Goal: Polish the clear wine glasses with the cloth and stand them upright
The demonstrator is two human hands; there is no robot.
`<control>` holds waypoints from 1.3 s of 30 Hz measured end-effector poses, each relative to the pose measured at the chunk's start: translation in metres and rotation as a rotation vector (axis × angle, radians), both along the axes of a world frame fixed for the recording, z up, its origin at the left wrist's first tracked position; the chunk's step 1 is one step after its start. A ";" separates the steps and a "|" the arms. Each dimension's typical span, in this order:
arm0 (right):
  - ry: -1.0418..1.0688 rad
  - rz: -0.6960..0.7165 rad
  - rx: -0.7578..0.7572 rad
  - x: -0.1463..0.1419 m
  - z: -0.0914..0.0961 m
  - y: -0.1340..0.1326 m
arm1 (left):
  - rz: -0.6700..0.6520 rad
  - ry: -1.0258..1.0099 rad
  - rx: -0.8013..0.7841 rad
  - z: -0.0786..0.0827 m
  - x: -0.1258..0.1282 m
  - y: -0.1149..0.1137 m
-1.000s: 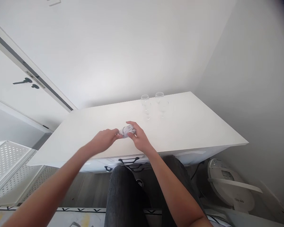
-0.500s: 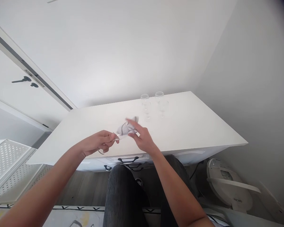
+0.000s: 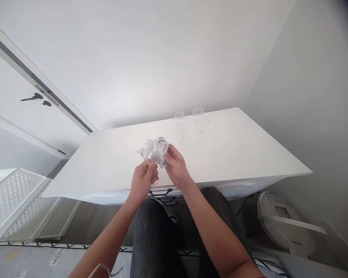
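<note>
A crumpled light cloth (image 3: 156, 149) with dark edging is bunched above the front part of the white cabinet top. My right hand (image 3: 176, 164) grips it from the right, fingers curled around its side. My left hand (image 3: 145, 174) is closed just below the cloth, around the stem of a wine glass; the clear foot (image 3: 154, 182) shows under the fingers. The cloth hides the bowl of this glass. Beyond my hands, several clear stemmed glasses (image 3: 202, 124) stand upright toward the back of the top.
The white cabinet top (image 3: 246, 154) meets a wall behind it, and black drawer handles (image 3: 162, 192) line its front. A rice-cooker-like appliance (image 3: 287, 224) sits low at the right. White perforated shelves (image 3: 23, 189) stand at the left, near a door with a black handle (image 3: 31, 97).
My left hand has moved right and turned more upright, bringing the wine glass close under the cloth. My right hand now grips the cloth more closely. The view has shifted slightly.
</note>
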State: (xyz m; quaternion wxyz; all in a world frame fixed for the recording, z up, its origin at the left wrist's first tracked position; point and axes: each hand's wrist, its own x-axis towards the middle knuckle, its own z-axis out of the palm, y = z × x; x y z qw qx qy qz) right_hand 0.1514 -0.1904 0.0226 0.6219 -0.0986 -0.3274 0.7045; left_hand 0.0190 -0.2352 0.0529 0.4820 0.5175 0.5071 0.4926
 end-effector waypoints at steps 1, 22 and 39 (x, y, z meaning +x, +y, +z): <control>0.001 0.005 -0.021 0.002 -0.002 0.001 | -0.066 -0.038 -0.051 0.001 0.001 -0.001; -0.290 -0.166 -0.037 -0.004 0.015 -0.018 | 0.101 0.536 0.082 -0.016 0.010 0.000; -0.742 -0.624 0.078 0.000 0.017 -0.014 | -0.078 0.491 -0.100 -0.012 0.002 -0.002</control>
